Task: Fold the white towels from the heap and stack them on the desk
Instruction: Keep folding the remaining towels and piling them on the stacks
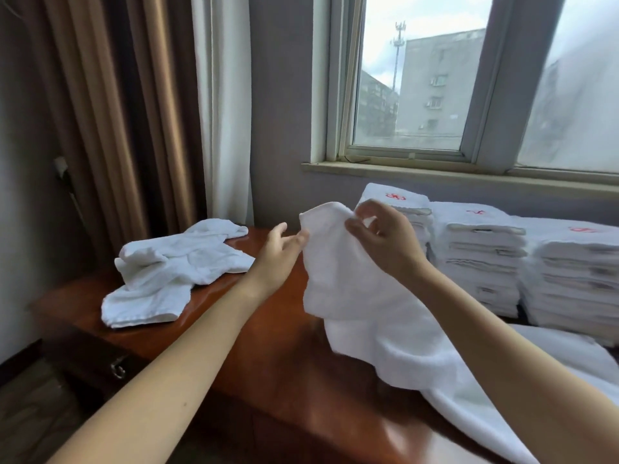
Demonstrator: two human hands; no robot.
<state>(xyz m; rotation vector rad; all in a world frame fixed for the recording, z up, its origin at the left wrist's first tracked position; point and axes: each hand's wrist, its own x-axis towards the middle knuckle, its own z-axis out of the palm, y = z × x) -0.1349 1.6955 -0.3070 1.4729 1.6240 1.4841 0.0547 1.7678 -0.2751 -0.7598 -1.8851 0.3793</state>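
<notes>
My right hand [382, 239] pinches the top edge of a white towel [355, 296] and holds it up above the desk [274, 356]; the rest of the towel trails down and off to the lower right. My left hand [284, 246] is at the towel's left edge, fingers nearly straight, its fingertips touching the cloth. A heap of crumpled white towels [174, 269] lies on the desk's far left corner. Three stacks of folded white towels [482, 259] with red embroidery stand along the back right, under the window.
The desk's left edge drops off beside a brown curtain [110, 128] and a white curtain [224, 105]. A drawer handle [118, 366] shows on the desk's left side. A window sill [435, 175] runs just behind the stacks.
</notes>
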